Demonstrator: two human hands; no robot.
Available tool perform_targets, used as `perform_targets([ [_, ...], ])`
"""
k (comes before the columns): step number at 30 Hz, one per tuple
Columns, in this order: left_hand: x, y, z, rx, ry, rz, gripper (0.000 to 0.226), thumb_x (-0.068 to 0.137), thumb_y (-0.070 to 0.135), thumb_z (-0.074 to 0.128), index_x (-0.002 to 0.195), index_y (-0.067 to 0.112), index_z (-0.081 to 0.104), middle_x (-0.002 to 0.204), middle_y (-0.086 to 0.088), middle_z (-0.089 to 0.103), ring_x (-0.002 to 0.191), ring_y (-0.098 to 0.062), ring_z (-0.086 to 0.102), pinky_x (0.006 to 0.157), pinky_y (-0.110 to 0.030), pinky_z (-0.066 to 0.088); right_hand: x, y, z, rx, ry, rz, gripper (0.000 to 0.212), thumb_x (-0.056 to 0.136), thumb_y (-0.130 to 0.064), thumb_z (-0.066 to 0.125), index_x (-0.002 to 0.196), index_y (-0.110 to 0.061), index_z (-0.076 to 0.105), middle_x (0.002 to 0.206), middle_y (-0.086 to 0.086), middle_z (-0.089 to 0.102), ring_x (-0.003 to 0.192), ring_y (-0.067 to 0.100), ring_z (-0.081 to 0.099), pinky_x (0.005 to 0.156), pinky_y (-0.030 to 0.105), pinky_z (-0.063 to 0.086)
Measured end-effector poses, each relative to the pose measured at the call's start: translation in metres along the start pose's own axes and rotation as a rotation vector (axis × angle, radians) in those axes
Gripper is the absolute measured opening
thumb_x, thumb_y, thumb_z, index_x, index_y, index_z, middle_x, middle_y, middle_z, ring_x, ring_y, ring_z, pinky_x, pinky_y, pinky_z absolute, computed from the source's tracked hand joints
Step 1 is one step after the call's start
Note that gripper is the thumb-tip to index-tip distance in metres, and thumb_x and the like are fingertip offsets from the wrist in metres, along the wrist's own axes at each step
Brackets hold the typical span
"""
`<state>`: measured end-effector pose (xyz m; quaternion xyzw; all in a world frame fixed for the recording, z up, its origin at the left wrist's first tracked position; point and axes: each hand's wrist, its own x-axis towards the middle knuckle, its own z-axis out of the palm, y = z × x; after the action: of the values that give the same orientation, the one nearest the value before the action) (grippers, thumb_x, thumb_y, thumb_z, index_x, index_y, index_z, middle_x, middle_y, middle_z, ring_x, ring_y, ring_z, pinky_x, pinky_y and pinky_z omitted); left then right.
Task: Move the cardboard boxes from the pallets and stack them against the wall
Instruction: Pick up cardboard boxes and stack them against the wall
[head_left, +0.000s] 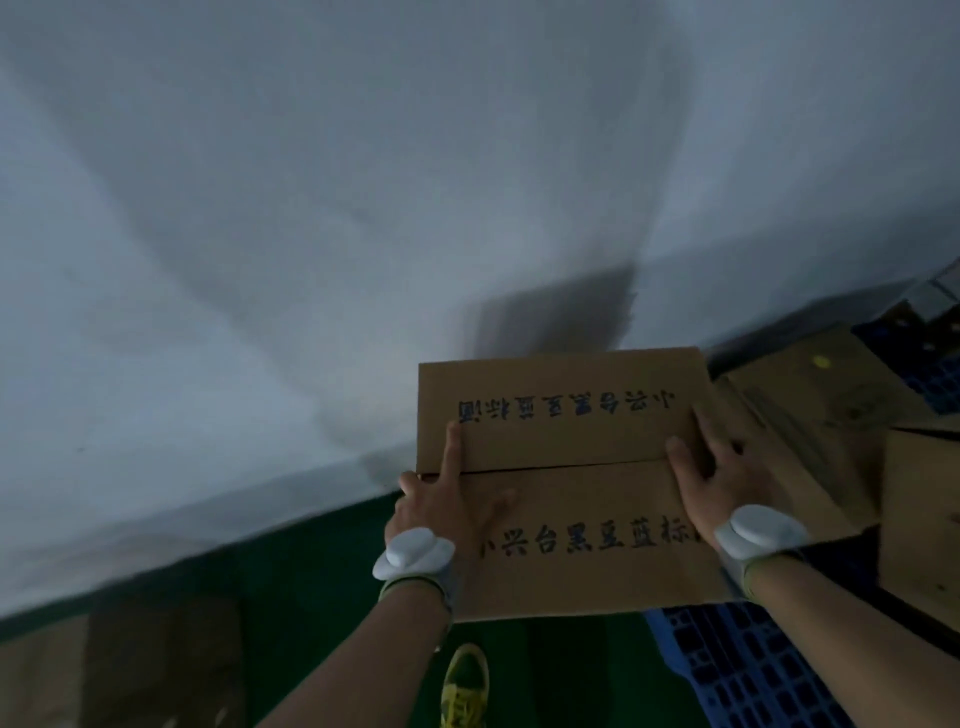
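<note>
The person held a flat brown cardboard box with dark printed characters on its two top flaps (566, 483) out in front of the body, above the green floor (311, 571) and just left of the blue plastic lattice pallet (737, 670). The grip of the left hand (447, 506) lay spread over the box's left edge, forefinger stretched along the far flap and thumb on the near one; whether the other fingers curled under the edge was hidden. The right hand (711, 483) clasped the right edge, fingers draped over the top.

Carried level at arm's length by its edges alone, the box was probably fairly light and stiff. The centre seam between the flaps showed no tape, so pressure there could have let them sag; the side edges and underside looked the safer hold. Bare cardboard should have given decent friction.

Its contents could not be seen, as the flaps were closed. More brown cardboard boxes (810, 395) sat at right, also shut. The pale grey-white wall (311, 234) rose close ahead.
</note>
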<state>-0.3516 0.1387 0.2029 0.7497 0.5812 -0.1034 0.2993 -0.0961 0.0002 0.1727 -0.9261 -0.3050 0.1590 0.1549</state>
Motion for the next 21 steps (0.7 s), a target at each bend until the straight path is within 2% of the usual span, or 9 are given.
perform_targets([
  [1,0.003,-0.011,-0.005,-0.011,0.013,-0.02,0.098,0.071,0.084,0.043,0.134,0.06,-0.028,0.124,-0.015,0.038,0.103,-0.039,0.057,0.082,-0.044,0.049,0.005,-0.013,0.005,-0.014,-0.017,-0.036,0.075,0.079,-0.076,0.02,0.148,-0.048,0.013,0.125,0.02,0.056,0.073,0.028,0.057,0.061,0.028,0.047],
  [2,0.007,-0.021,-0.009,-0.023,0.026,-0.04,0.098,0.071,0.084,0.043,0.134,0.06,-0.028,0.124,-0.015,0.038,0.103,-0.039,0.058,0.082,-0.044,0.049,0.011,-0.026,0.011,-0.025,-0.03,-0.066,0.073,0.08,-0.076,0.02,0.147,-0.05,0.011,0.12,0.019,0.059,0.068,0.026,0.056,0.058,0.027,0.045],
  [5,0.02,-0.046,-0.016,-0.055,0.047,-0.082,0.098,0.071,0.085,0.042,0.133,0.06,-0.029,0.121,-0.015,0.04,0.103,-0.039,0.058,0.082,-0.044,0.049,0.026,-0.055,0.028,-0.063,-0.07,-0.099,0.069,0.081,-0.078,0.021,0.145,-0.055,0.007,0.13,0.017,0.049,0.1,0.041,0.058,0.082,0.046,0.053],
  [7,0.033,-0.058,-0.016,-0.073,0.063,-0.091,0.098,0.07,0.086,0.041,0.133,0.06,-0.028,0.119,-0.014,0.041,0.1,-0.039,0.058,0.08,-0.043,0.049,0.036,-0.069,0.04,-0.078,-0.074,-0.102,0.069,0.082,-0.078,0.023,0.145,-0.055,0.008,0.133,0.016,0.042,0.106,0.043,0.055,0.09,0.05,0.05],
  [11,0.06,-0.069,-0.007,-0.09,0.086,-0.097,0.096,0.068,0.088,0.039,0.134,0.061,-0.026,0.112,-0.012,0.041,0.093,-0.038,0.059,0.071,-0.04,0.044,0.057,-0.081,0.061,-0.098,-0.073,-0.111,0.069,0.08,-0.079,0.023,0.144,-0.055,0.013,0.135,0.015,0.038,0.107,0.043,0.054,0.092,0.05,0.05],
  [15,0.081,-0.074,0.012,-0.092,0.118,-0.1,0.094,0.069,0.088,0.037,0.137,0.06,-0.021,0.101,-0.007,0.034,0.088,-0.037,0.058,0.069,-0.04,0.045,0.079,-0.078,0.087,-0.111,-0.045,-0.127,0.067,0.082,-0.078,0.025,0.143,-0.053,0.018,0.131,0.013,0.039,0.105,0.042,0.055,0.091,0.049,0.051],
  [18,0.092,-0.076,0.028,-0.089,0.092,-0.119,0.093,0.071,0.086,0.037,0.139,0.058,-0.02,0.104,-0.009,0.037,0.088,-0.035,0.057,0.075,-0.044,0.051,0.087,-0.07,0.107,-0.131,-0.054,-0.137,0.067,0.08,-0.079,0.023,0.142,-0.054,0.018,0.125,0.012,0.04,0.097,0.039,0.056,0.085,0.049,0.052],
  [21,0.102,-0.081,0.045,-0.065,0.078,-0.144,0.093,0.071,0.085,0.037,0.139,0.057,-0.02,0.111,-0.013,0.039,0.092,-0.036,0.057,0.073,-0.042,0.048,0.091,-0.06,0.131,-0.112,-0.034,-0.142,0.066,0.079,-0.079,0.024,0.141,-0.055,0.019,0.124,0.013,0.04,0.095,0.039,0.056,0.084,0.049,0.053],
])
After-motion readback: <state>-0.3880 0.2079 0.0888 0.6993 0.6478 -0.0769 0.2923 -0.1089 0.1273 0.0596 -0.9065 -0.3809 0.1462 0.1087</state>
